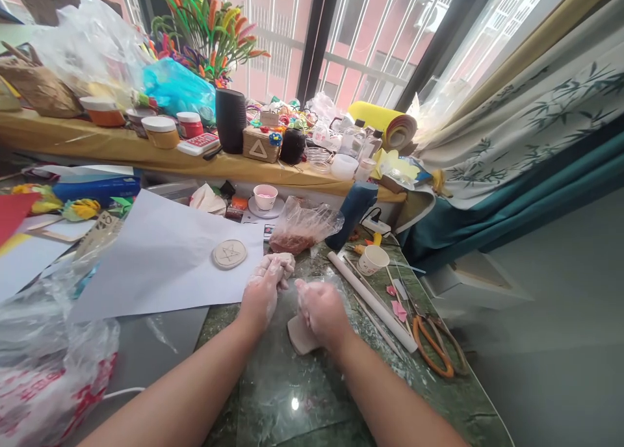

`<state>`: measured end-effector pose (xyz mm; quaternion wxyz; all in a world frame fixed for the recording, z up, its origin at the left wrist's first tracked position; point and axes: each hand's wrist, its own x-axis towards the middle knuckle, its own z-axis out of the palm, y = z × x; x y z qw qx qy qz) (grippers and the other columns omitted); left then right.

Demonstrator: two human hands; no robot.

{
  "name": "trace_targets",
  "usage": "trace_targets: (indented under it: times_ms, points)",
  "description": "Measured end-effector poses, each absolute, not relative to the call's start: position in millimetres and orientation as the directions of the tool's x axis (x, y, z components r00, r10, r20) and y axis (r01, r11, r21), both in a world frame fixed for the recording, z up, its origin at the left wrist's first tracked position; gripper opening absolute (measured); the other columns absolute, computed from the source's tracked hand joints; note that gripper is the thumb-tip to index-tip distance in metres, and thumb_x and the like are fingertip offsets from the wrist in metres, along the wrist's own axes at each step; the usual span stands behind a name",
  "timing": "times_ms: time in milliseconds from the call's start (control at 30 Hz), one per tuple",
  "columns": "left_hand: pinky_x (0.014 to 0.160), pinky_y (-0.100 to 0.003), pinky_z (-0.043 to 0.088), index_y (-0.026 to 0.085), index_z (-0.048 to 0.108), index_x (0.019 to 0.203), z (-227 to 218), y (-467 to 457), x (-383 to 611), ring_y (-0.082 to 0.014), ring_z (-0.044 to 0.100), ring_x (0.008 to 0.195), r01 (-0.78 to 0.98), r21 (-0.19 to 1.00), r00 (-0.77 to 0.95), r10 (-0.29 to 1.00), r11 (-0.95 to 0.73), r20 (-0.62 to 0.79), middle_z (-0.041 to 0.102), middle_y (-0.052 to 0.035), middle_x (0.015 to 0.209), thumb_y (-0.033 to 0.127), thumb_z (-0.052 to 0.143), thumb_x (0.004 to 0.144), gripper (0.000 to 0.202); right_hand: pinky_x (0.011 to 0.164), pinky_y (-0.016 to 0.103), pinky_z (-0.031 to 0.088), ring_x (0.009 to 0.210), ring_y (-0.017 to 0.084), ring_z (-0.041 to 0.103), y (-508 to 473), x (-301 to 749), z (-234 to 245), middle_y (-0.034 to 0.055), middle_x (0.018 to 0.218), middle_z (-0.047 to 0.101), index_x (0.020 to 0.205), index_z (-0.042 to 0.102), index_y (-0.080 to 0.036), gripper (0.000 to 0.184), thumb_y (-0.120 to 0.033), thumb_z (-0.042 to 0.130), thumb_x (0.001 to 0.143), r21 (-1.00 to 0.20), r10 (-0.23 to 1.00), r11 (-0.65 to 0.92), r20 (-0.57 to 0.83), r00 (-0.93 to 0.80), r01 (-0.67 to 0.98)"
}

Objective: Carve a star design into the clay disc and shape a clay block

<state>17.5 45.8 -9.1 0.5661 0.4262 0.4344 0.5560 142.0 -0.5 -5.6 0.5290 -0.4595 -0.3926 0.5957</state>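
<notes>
My left hand (267, 284), dusted with pale clay, is closed with its fingers curled inward over the plastic sheet. Whatever it may hold is hidden. My right hand (324, 310) is also closed, thumb on top, and what is inside it does not show. Just below and partly behind the right hand lies a flat, rounded grey-beige clay slab (298, 338). To the left, a round clay disc (229, 255) with a star scratched into it rests on a large white paper sheet (170, 265).
A rolling pin (373, 303), thin sticks, a paper cup (373, 260) and orange-handled scissors (433, 346) lie at the right. Behind my hands sit a plastic bag of reddish-brown material (297, 232) and a dark blue bottle (351, 214). A crowded ledge (195, 166) runs below the window.
</notes>
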Motion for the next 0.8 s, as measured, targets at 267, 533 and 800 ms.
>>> trace_targets:
  times_ms: [267,533,800]
  points:
    - [0.057,-0.027,0.048,0.020,0.068,0.092,-2.2,44.9,14.4,-0.0134,0.058,0.060,-0.380,0.920,0.010,0.995,0.096,-0.100,0.073,-0.0048,0.088,0.067,0.058,0.091,0.048,0.042,0.027,0.026,0.037,0.010,0.034,-16.1,148.2,-5.9,-0.0036,0.039,0.042,0.044,0.049,-0.023,0.064,-0.061,0.065,0.093,-0.944,0.998,-0.060,-0.051,-0.036,-0.324]
    - [0.038,-0.021,0.025,0.021,0.049,0.062,-3.7,46.9,9.3,-0.0068,0.034,0.037,-0.364,0.907,-0.076,0.964,0.211,-0.254,0.040,0.0068,0.044,0.075,0.068,0.083,0.062,0.046,0.029,0.028,0.042,0.011,0.036,-10.3,208.1,-27.2,-0.0050,0.044,0.041,0.048,0.046,-0.025,0.056,-0.049,0.072,0.092,-0.902,0.954,0.104,-0.029,0.299,-0.419]
    - [0.046,-0.018,0.038,0.020,0.055,0.074,3.2,50.3,5.3,-0.0066,0.045,0.049,-0.475,0.877,-0.136,0.980,0.065,-0.147,0.053,0.0059,0.060,0.056,0.083,0.078,0.046,0.049,0.029,0.031,0.045,0.012,0.040,-5.0,202.3,-28.0,-0.0036,0.046,0.046,0.052,0.048,-0.024,0.059,-0.063,0.068,0.091,-0.961,0.962,0.058,-0.019,0.272,-0.270]
